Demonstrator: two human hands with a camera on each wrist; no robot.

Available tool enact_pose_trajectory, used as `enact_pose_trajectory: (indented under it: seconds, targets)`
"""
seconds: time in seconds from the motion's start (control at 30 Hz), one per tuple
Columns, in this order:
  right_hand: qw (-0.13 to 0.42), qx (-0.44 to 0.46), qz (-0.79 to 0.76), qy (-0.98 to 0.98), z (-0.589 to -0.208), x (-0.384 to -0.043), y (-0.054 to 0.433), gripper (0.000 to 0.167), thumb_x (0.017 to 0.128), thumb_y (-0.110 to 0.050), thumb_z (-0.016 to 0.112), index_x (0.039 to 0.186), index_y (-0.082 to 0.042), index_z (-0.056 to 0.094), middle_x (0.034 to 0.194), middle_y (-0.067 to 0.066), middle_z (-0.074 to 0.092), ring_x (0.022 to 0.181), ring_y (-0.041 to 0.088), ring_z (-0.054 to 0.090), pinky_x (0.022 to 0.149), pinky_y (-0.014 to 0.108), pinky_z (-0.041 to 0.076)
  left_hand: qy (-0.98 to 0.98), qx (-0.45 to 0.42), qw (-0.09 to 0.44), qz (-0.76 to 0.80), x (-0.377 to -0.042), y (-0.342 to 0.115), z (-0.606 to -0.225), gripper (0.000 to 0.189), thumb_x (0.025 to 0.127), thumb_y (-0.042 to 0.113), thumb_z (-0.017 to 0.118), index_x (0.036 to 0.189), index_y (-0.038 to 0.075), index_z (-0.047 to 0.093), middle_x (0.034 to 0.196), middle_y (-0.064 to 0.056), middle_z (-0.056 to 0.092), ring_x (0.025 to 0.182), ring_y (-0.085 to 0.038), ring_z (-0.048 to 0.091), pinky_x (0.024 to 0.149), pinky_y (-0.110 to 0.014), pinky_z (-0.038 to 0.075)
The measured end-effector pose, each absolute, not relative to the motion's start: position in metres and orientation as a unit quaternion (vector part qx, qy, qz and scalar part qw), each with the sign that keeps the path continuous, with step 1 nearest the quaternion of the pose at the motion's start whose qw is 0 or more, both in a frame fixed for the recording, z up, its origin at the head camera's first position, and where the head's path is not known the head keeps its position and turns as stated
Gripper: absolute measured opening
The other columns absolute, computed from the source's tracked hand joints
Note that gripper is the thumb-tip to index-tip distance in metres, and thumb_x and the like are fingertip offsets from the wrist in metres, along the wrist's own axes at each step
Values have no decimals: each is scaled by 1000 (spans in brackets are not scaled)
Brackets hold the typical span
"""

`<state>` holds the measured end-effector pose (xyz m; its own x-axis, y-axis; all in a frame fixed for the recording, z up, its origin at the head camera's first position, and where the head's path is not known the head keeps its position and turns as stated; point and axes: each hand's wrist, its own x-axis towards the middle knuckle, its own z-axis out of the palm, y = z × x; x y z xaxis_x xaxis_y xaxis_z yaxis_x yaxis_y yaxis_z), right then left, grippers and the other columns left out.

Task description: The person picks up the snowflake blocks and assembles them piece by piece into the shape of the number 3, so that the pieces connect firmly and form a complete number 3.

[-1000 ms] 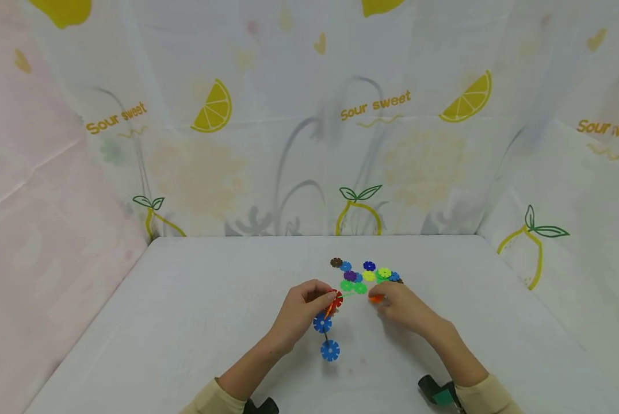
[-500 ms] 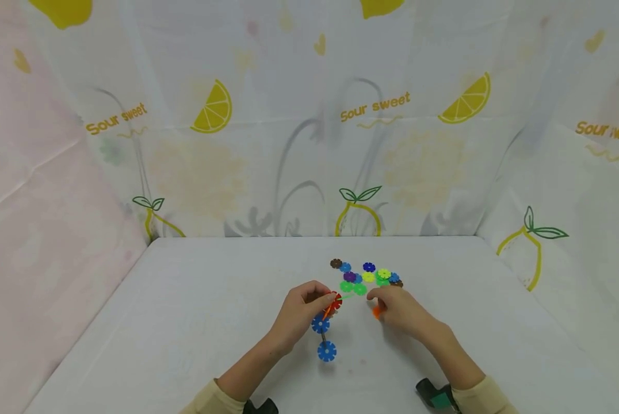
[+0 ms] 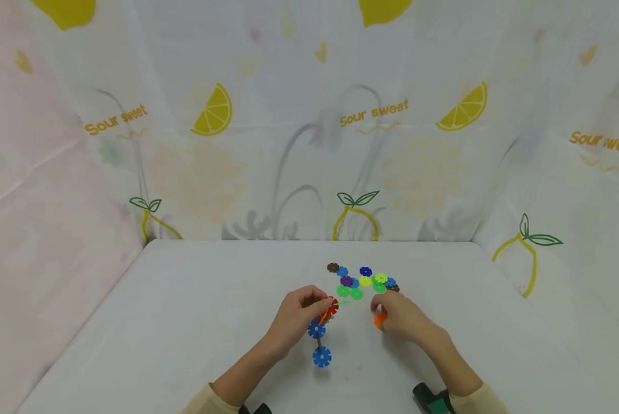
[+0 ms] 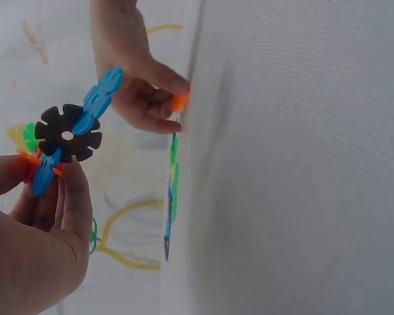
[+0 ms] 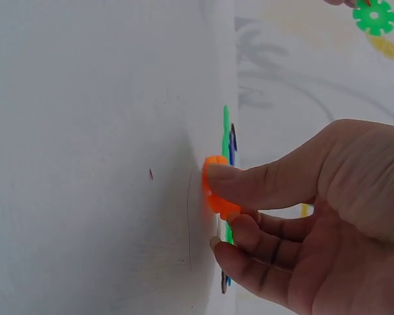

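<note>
My left hand [image 3: 299, 316] pinches a chain of slotted plastic discs between thumb and fingers, held above the table. In it are a red disc [image 3: 333, 306], an orange one, a green disc [image 5: 374, 16], a blue disc [image 3: 316, 329], a dark brown disc [image 4: 50, 134] and an end blue disc [image 3: 322, 356] that hangs lowest. To the right, low at the tabletop, my right hand [image 3: 408, 316] pinches a loose orange disc [image 5: 217, 197] between its thumb and curled fingers. Part of that disc is hidden by the thumb.
Beyond the hands lie several loose discs, among them a brown disc [image 3: 332, 267], a purple disc [image 3: 346, 281], a dark blue disc [image 3: 366, 271] and a green disc [image 3: 356, 294]. A lemon-print cloth [image 3: 268, 172] hangs behind the white table [image 3: 211, 299].
My right hand has drawn the orange disc toward me over the tabletop, away from the other discs. The left hand keeps its hold, and its hanging chain has swung slightly left.
</note>
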<state>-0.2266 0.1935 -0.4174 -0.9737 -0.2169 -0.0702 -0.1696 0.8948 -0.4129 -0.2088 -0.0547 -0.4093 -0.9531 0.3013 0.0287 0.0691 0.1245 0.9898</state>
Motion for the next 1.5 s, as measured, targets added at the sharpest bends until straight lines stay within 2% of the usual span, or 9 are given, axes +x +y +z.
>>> enact_pose_trajectory:
  seconds: [0.13, 0.27, 0.37, 0.53, 0.67, 0.8, 1.03, 1.33, 1.5]
  targets:
    - [59, -109, -230, 965, -415, -230, 194, 21, 73, 8, 72, 84, -10, 68, 77, 1, 57, 75, 18, 49, 66, 31, 46, 747, 123, 87, 648, -210, -58, -409, 30, 95, 36, 66, 105, 7, 67, 99, -7, 71, 86, -16, 66, 76, -22, 54]
    - [46, -140, -243, 959, -413, -233, 194, 24, 74, 12, 65, 81, -10, 70, 78, -1, 62, 78, 17, 52, 72, 33, 51, 743, 120, 87, 652, -210, -61, -410, 29, 96, 34, 65, 105, 6, 67, 99, -8, 71, 84, -16, 68, 75, -23, 55]
    - [40, -149, -263, 952, -410, -234, 196, 25, 78, 12, 61, 86, -8, 72, 82, 0, 65, 78, 16, 54, 74, 33, 54, 736, 123, 91, 659, -210, -61, -410, 29, 96, 32, 65, 106, 5, 66, 99, -9, 72, 83, -16, 69, 75, -23, 57]
    - [74, -150, -354, 920, -401, -232, 201, 17, 87, 7, 59, 99, 1, 69, 82, 7, 65, 65, 18, 62, 64, 30, 57, 729, 129, 93, 666, -210, -60, -412, 29, 97, 31, 64, 107, 3, 66, 97, -10, 71, 82, -16, 72, 76, -23, 58]
    - [77, -167, -397, 899, -394, -232, 205, 17, 90, 3, 60, 105, 4, 67, 80, 10, 68, 60, 19, 64, 63, 34, 59, 727, 132, 92, 668, -211, -59, -413, 29, 97, 30, 64, 107, 2, 65, 97, -11, 71, 82, -16, 72, 75, -21, 57]
    - [77, -187, -418, 886, -388, -231, 205, 17, 92, -1, 60, 108, 3, 65, 75, 9, 67, 61, 17, 63, 64, 38, 59, 723, 131, 96, 671, -211, -58, -413, 29, 97, 29, 64, 108, 2, 65, 98, -11, 73, 81, -16, 72, 74, -22, 58]
    - [90, -203, -475, 851, -380, -228, 201, 24, 96, -6, 60, 116, 7, 63, 81, 17, 68, 67, 19, 65, 66, 27, 59, 726, 125, 96, 669, -212, -57, -412, 29, 97, 29, 64, 108, 2, 66, 99, -13, 73, 80, -15, 71, 73, -21, 57]
    - [65, -218, -504, 833, -379, -222, 197, 26, 97, -11, 62, 118, 5, 64, 80, 15, 67, 73, 41, 68, 67, 29, 60, 737, 126, 98, 656, -211, -55, -411, 30, 97, 31, 64, 107, 4, 68, 98, -11, 73, 80, -15, 70, 73, -22, 57]
    - [59, -222, -512, 827, -379, -219, 193, 28, 97, -10, 62, 119, 8, 63, 80, 17, 68, 70, 31, 70, 67, 27, 60, 735, 130, 99, 658, -210, -53, -410, 31, 96, 32, 65, 106, 3, 69, 97, -14, 73, 79, -15, 69, 73, -22, 57]
